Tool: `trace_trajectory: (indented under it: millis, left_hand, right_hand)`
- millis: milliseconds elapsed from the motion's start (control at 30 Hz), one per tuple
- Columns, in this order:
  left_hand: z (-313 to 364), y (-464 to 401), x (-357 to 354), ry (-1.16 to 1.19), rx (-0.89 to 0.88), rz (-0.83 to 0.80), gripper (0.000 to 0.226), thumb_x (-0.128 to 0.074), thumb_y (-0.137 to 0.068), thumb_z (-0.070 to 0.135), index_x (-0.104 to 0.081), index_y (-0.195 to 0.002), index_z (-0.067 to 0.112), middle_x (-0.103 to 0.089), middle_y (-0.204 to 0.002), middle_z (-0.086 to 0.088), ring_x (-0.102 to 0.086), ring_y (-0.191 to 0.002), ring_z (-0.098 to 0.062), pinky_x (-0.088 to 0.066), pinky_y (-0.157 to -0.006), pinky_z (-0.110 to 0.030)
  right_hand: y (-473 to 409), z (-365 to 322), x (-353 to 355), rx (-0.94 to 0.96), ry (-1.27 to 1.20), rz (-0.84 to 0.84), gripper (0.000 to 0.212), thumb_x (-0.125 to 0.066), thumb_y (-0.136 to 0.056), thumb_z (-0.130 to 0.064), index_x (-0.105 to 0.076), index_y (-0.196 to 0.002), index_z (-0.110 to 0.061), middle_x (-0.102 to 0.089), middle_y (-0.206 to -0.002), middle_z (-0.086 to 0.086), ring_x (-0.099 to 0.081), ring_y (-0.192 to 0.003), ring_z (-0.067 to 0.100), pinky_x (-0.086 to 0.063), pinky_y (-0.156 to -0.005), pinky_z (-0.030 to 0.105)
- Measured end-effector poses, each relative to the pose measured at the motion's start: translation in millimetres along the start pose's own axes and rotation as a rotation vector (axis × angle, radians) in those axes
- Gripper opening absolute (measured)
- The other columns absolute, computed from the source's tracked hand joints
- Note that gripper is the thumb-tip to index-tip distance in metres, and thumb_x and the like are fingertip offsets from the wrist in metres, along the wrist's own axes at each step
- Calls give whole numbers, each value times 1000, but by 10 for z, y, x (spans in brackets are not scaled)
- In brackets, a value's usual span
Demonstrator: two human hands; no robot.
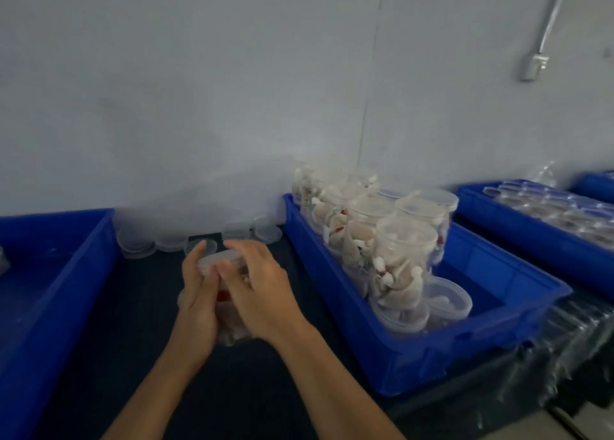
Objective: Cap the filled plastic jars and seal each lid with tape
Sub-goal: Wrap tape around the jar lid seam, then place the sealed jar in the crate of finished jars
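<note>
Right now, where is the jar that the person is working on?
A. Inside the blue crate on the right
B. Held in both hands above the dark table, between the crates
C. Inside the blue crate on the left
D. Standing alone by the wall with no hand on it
B: the left hand and right hand both grip the jar, with its lid on top, over the dark table between the two blue crates.

— Where are we looking from?
— From our own head, forward and down, wide-angle, close over the dark table (pixel 139 340).
— What lies ahead?
— The grey wall (pixel 199 90), near; blue bins (pixel 432 356) flank us. We have this one view only.
</note>
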State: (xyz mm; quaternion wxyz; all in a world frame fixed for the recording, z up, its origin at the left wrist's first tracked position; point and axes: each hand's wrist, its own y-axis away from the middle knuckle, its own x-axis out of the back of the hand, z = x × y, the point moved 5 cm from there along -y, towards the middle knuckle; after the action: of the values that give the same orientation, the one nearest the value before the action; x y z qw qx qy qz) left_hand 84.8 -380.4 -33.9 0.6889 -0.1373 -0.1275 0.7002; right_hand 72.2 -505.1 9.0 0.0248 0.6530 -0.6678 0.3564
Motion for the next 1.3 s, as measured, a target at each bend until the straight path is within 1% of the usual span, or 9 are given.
trace_trajectory:
  millis: [133,267,467,567,633,733,933,1067,1300]
  left_hand:
    - [394,-188,-205,40,-83,-27,75,-38,-92,79,-27,-159,47,-62,-136,7,-72,-111,-2,-57,-85,-28]
    - [894,-314,-442,62,-185,-94,60,-28,-104,65,-24,-159,41,-64,-137,-10,-72,-101,-22,-58,-74,-37]
    - [1500,-315,-946,-2,-427,-293,51,-27,-119,23,-3,-164,29,-65,-130,-17,-74,-98,-24,-61,-74,-28]
    - [1785,-283,-1334,75,-405,-372,62,-34,-112,48,-6,-162,22,-72,-126,-3,-74,-103,-13,-59,-81,-23]
    - [1945,-242,-1639,66,-456,-452,49,-37,-115,35,-13,-155,22,-73,-122,20,-72,-112,-5,-57,-87,-19]
    - [2097,-201,-2088,6,-518,-557,43,-45,-114,27,-27,-151,16,-67,-129,5,-69,-118,-10,-57,-97,-29]
    - [2123,-150,-2818,-280,-585,-633,52,-67,-104,37,-51,-149,17,-56,-143,1,-61,-122,-8,-51,-108,-33]
    - [1863,-152,-2960,-518,-623,-678,65,-65,-98,60,-52,-150,24,-59,-145,9,-57,-127,-6,-48,-109,-33]
    - [1408,-190,-3032,-943,-616,-750,69,-60,-94,70,-48,-152,36,-51,-155,3,-50,-141,-21,-47,-109,-45]
  right_hand:
    - [-119,-293,357,75,52,118,45,-49,-107,-50,-49,-149,-32,-44,-155,-6,-58,-125,16,-53,-101,33]
    - [-198,-651,792,147,97,237,47,-52,-103,-53,-55,-143,-28,-46,-151,0,-51,-109,2,-35,-81,5]
    - [-140,-1018,1586,239,153,358,38,-58,-102,-41,-64,-133,-20,-55,-141,4,-62,-108,8,-52,-86,20]
    - [-18,-1039,2031,247,130,425,27,-60,-105,-35,-67,-125,-19,-64,-127,1,-66,-100,5,-57,-84,24]
    - [120,-998,2357,264,46,489,21,-61,-105,-30,-69,-119,-16,-69,-116,1,-69,-96,6,-59,-77,25]
    - [366,-878,2828,302,-47,614,16,-61,-103,-20,-70,-111,-9,-69,-99,-6,-68,-81,-2,-52,-66,14]
    - [706,-256,3364,202,-124,799,19,-59,-93,-21,-71,-103,-10,-70,-91,-13,-67,-87,8,-54,-72,26]
    - [808,268,3301,110,-116,839,21,-57,-93,-22,-72,-105,-11,-71,-105,0,-67,-100,19,-55,-84,33]
    - [901,946,2889,16,-258,824,24,-52,-99,-4,-69,-116,-4,-66,-115,19,-66,-99,18,-52,-67,14]
